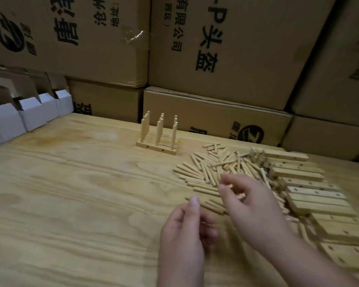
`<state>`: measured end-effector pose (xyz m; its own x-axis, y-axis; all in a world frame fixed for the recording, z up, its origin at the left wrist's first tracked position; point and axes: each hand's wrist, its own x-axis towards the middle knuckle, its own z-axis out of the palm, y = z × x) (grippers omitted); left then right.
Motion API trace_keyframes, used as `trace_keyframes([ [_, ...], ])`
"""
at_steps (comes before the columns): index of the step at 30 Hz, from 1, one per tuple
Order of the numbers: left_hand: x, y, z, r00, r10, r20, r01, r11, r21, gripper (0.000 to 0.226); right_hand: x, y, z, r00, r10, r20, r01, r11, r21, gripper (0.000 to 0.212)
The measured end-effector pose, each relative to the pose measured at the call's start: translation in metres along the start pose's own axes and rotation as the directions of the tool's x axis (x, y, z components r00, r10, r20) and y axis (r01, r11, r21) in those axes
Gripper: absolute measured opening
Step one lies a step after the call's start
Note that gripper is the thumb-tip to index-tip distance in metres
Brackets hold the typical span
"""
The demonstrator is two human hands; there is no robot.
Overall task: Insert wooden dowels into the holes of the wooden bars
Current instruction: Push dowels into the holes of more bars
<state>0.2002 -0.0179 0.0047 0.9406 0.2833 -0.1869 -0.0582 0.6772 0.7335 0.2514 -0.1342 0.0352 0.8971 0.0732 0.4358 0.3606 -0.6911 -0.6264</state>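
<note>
Right hand over dowels, fingers curled, grip unclear; left hand loosely curled, empty. Light, stiff, rolling; pinch mid-length. Bars right.

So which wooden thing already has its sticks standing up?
Look at the middle of the wooden table, near the cardboard boxes at the back. The finished bars sit alone there, left of the loose dowel pile. Only they have upright dowels.

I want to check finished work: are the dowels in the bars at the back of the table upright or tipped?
Upright. The dowels stand in three rows from the grouped bars.
</note>
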Motion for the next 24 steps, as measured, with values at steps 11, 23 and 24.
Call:
trace_keyframes([
  [11, -0.013, -0.006, -0.006, 0.969, 0.175, 0.172, -0.234, 0.872, 0.43, 0.038, -0.08, 0.07, -0.054, 0.985, 0.048, -0.165, -0.067, 0.991, -0.112, 0.021],
  [23, -0.018, -0.014, -0.006, 0.952, 0.139, 0.274, -0.267, 0.817, 0.512, 0.028, -0.075, 0.069, -0.057, 0.995, 0.098, -0.034, -0.104, 0.913, -0.395, 0.025],
  [24, -0.018, -0.014, -0.006, 0.951, 0.136, 0.277, -0.265, 0.822, 0.504, 0.028, -0.074, 0.069, -0.057, 0.992, 0.122, -0.013, -0.117, 0.903, -0.413, 0.026],
])
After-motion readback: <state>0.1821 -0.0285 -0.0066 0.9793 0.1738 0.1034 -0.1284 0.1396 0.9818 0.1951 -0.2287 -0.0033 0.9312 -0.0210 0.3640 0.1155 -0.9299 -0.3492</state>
